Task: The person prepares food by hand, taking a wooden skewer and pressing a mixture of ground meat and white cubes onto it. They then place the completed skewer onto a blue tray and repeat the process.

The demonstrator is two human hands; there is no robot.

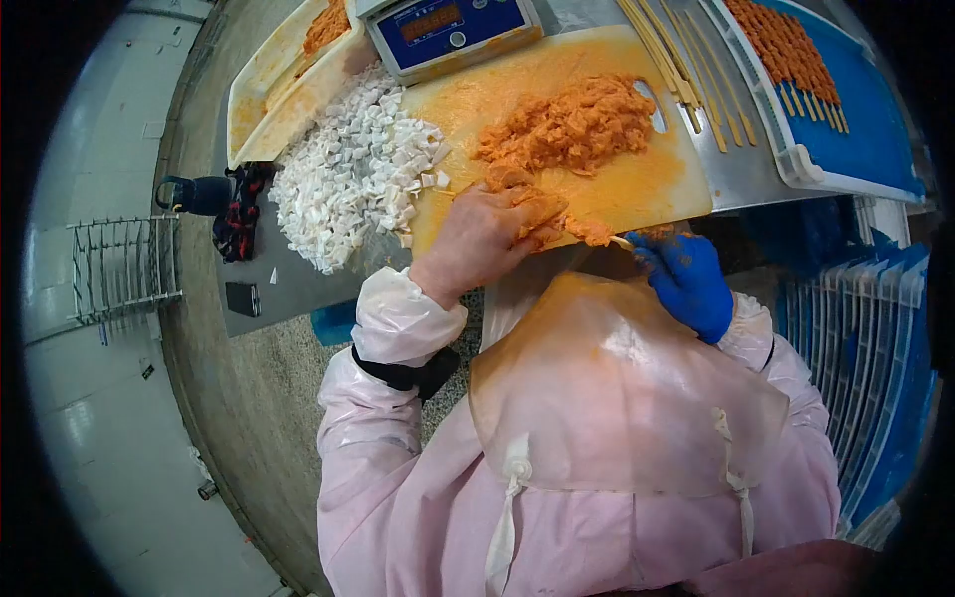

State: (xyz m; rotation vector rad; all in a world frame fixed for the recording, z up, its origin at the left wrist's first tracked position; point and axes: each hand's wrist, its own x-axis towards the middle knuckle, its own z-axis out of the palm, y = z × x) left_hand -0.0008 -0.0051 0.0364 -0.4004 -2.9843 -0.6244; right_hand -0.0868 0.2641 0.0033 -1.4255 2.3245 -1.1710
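My left hand (489,231), bare and smeared with orange, is closed on orange marinated meat at the near edge of the yellow-stained cutting board (448,95). A short stretch of meat on a skewer (589,230) shows past its fingers. My right hand (688,282), in a blue glove, grips the bare end of that wooden skewer (622,242). The skewer's other end is hidden under my left hand. A heap of loose orange meat (572,124) lies on the board just beyond both hands. To the left is a pile of small white cubes (348,169).
A digital scale (453,35) stands behind the board, with a white tub (264,85) at its left. Bare wooden skewers (686,70) lie to the right. Finished meat skewers (786,55) rest in a blue-lined tray (875,119). Stacked crates (846,338) stand on my right.
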